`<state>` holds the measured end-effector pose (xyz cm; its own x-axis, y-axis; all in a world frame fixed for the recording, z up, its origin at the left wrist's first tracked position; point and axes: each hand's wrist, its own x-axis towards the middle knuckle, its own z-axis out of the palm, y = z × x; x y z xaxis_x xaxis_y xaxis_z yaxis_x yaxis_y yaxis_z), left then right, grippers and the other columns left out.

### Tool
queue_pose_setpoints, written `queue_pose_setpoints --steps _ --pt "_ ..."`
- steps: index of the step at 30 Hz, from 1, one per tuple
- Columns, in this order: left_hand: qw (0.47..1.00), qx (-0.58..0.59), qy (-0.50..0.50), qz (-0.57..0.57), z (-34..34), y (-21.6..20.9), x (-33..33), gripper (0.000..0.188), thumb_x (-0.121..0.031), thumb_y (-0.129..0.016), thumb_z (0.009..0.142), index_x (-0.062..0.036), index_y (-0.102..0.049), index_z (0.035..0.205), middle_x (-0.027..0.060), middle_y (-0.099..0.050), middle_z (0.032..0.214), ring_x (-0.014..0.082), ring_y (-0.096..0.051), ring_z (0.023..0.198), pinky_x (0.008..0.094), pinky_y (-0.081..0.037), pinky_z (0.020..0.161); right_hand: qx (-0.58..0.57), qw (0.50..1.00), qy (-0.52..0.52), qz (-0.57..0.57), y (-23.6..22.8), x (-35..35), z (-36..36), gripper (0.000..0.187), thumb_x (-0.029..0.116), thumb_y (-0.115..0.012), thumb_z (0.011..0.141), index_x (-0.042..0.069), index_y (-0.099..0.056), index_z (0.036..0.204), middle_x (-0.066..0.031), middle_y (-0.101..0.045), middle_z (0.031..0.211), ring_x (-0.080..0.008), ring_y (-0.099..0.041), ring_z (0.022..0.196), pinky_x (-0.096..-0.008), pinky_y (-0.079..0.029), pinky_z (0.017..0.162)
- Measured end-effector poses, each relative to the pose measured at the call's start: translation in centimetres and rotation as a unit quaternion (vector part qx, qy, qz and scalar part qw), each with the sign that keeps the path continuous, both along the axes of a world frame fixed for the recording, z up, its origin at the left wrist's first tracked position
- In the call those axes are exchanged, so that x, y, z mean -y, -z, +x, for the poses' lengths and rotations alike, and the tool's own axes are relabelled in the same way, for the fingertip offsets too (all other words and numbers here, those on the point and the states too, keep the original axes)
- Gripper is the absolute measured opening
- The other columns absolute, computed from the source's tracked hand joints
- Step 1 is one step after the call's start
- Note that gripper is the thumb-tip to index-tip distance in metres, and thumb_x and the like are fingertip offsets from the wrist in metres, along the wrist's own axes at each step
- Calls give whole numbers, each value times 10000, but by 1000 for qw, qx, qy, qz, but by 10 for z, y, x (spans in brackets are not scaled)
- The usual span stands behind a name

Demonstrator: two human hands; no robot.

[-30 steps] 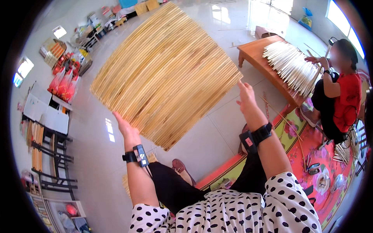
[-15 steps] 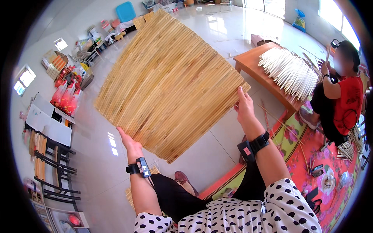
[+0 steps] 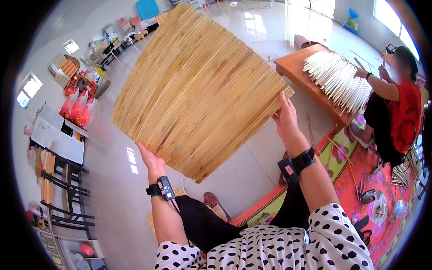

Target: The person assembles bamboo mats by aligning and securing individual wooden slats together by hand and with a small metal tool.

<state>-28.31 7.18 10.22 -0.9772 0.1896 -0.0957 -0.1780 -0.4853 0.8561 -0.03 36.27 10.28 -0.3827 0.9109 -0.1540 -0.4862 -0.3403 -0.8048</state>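
A large mat of bound tan bamboo strips (image 3: pixel 193 94) is held up in front of me, its strips slanting from upper right to lower left. My left hand (image 3: pixel 151 158) grips its lower-left edge; the fingers are mostly hidden behind the mat. At the right edge, near the corner, my right hand (image 3: pixel 286 118) is closed on the mat with the thumb side on its face. Both wrists wear black bands with small boxes. Part of another woven piece (image 3: pixel 152 220) shows on the floor beside my left leg.
A brown wooden table (image 3: pixel 294 65) at right bears a spread of pale thin sticks (image 3: pixel 337 81). Beside it sits a co-worker in red (image 3: pixel 402 108), one hand at the sticks. A flowered red mat (image 3: pixel 333 198) covers the floor there. Folded tables (image 3: pixel 67 193) stand at left.
The mat and both my hands have shifted slightly, its top edge rising. The co-worker has stretched an arm out to the sticks on the table.
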Motion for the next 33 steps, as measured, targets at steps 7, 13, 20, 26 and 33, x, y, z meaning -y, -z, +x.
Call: queue_pose_setpoints --steps 7,13,20,26,33 --pt "1000 15 11 17 12 -15 -10 670 -582 -337 910 -88 -351 1362 108 -407 1374 288 -395 1244 456 -342 1008 -33 996 -78 -8 1 -5 1 287 417 -614 844 170 -553 977 68 -534 864 -78 -486 770 -280 -386 704" --pt "999 34 6 23 21 -21 -18 660 -587 -317 913 -99 -367 1354 105 -417 1365 286 -424 1221 456 -354 1000 10 995 -102 -4 -2 8 -5 296 361 -636 834 150 -554 1026 44 -549 896 -98 -511 822 -275 -393 697" --pt "995 85 22 42 33 -33 -31 653 -595 -267 917 -116 -378 1348 90 -427 1359 286 -434 1214 449 -381 984 41 978 -203 4 -8 20 -11 360 253 -642 835 113 -517 1143 -2 -585 1015 -134 -545 955 -288 -411 753" --pt "993 79 44 78 23 -19 -34 644 -582 -230 927 -117 -378 1346 86 -434 1353 292 -442 1205 456 -390 979 61 965 -254 33 -11 30 -14 476 187 -632 835 93 -445 1263 -28 -583 1088 -145 -551 1001 -298 -410 780" --pt "990 78 76 94 22 -14 -40 656 -587 -236 924 -107 -367 1351 95 -437 1348 296 -448 1202 461 -394 977 77 963 -253 49 -10 31 -14 484 176 -635 831 86 -446 1267 -27 -576 1116 -150 -552 1003 -306 -399 804"
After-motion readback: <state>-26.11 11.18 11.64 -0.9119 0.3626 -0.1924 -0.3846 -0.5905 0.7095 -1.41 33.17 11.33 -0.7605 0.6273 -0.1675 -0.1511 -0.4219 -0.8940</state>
